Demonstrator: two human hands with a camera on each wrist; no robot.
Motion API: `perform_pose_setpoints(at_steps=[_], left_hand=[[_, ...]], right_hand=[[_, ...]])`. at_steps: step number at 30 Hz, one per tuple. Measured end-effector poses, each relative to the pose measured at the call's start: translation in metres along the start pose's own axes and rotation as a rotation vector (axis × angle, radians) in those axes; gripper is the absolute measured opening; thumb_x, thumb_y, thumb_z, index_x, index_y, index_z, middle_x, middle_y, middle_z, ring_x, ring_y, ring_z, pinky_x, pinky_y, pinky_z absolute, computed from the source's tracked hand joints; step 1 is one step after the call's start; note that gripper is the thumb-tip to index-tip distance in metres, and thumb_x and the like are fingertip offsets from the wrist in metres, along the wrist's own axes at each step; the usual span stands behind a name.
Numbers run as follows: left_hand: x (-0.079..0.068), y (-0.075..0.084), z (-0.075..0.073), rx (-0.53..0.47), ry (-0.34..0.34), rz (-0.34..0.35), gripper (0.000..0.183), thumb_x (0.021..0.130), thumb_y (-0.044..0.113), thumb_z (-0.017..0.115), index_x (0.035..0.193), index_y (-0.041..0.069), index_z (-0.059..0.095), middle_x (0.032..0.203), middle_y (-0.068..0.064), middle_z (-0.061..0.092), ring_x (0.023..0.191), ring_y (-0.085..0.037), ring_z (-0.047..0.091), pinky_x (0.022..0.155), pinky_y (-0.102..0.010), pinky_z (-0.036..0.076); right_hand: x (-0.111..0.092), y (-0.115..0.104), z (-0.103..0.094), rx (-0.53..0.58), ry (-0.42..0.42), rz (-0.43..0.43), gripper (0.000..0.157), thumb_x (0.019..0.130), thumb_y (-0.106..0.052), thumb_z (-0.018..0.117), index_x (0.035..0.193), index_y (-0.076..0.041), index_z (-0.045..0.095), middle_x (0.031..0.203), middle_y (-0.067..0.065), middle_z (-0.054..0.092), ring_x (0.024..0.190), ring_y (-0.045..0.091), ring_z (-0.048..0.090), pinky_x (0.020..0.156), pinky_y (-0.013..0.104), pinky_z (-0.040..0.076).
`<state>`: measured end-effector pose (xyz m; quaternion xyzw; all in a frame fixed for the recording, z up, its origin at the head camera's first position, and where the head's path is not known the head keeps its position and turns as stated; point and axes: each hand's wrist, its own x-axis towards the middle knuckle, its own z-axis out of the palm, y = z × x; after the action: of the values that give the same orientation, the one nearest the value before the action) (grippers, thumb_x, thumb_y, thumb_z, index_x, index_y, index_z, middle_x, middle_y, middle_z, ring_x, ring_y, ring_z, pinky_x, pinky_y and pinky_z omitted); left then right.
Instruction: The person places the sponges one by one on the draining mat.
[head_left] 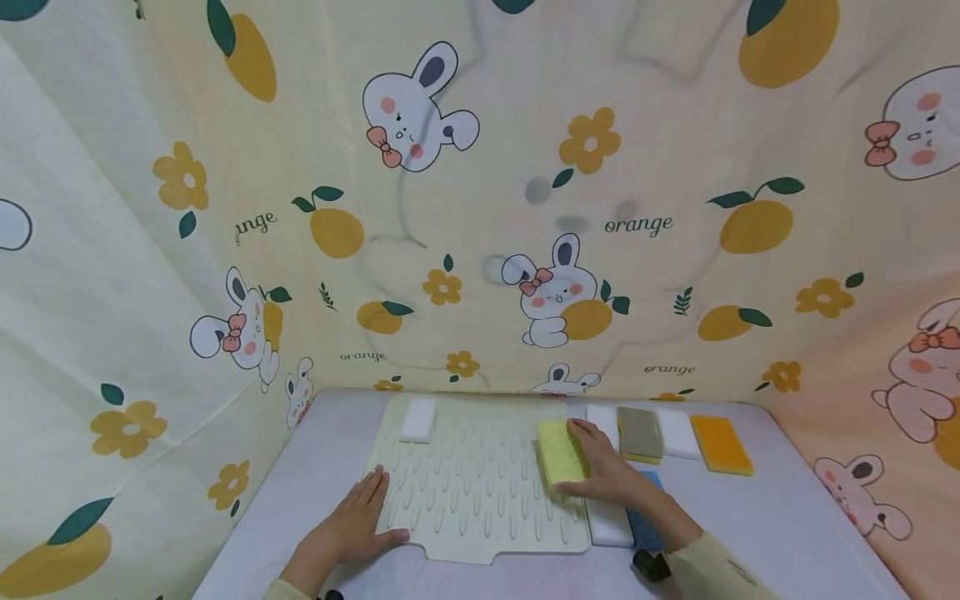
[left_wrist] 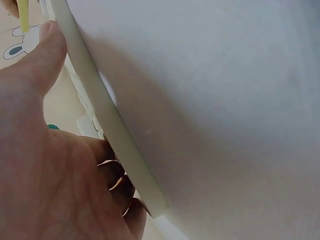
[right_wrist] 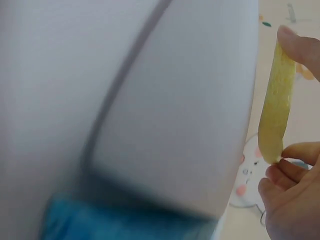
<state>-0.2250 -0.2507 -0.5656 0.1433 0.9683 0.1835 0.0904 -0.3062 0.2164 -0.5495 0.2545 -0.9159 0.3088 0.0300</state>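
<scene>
My right hand grips a yellow sponge by its two ends, thumb at the near end and fingers at the far end. In the head view the sponge overlaps the right part of a cream ridged board. From the right wrist, the yellow sponge shows edge-on between thumb and fingers. My left hand rests on the board's left edge, fingers straight and thumb spread along the near side. The left wrist view shows the board's edge against that hand's thumb and fingers. A white sponge lies on the board's far left corner.
Right of the board lie a grey-topped sponge, a white one, an orange one, a blue one and white blocks, partly behind my right hand. A printed curtain encloses the table.
</scene>
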Motion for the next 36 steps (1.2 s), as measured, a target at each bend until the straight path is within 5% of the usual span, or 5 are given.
perform_pose_setpoints(at_steps=[12,26,36], left_hand=[[0.001,-0.007,0.004,-0.010,0.015,0.014,0.124,0.092,0.080,0.061,0.165,-0.012,0.022,0.174,-0.033,0.017,0.162,-0.049,0.016,0.131,-0.065,0.015],[0.002,-0.002,-0.001,-0.003,-0.022,-0.006,0.123,0.091,0.076,0.068,0.163,-0.014,0.024,0.174,-0.033,0.017,0.161,-0.051,0.017,0.130,-0.066,0.018],[0.004,-0.007,0.007,0.023,0.017,-0.007,0.124,0.091,0.081,0.063,0.164,-0.012,0.025,0.174,-0.031,0.020,0.163,-0.046,0.018,0.133,-0.060,0.017]], right_hand=[[0.028,-0.008,0.017,0.034,-0.043,0.059,0.123,0.083,-0.054,0.091,0.168,0.004,0.024,0.173,0.027,0.024,0.159,0.048,0.024,0.121,0.067,0.037],[0.057,-0.024,0.032,0.074,-0.057,0.059,0.123,0.082,-0.046,0.094,0.166,0.009,0.023,0.171,0.030,0.025,0.157,0.051,0.025,0.123,0.066,0.036],[0.073,-0.041,0.037,0.094,-0.056,0.060,0.123,0.081,-0.045,0.095,0.166,0.009,0.024,0.172,0.029,0.023,0.158,0.049,0.024,0.122,0.065,0.037]])
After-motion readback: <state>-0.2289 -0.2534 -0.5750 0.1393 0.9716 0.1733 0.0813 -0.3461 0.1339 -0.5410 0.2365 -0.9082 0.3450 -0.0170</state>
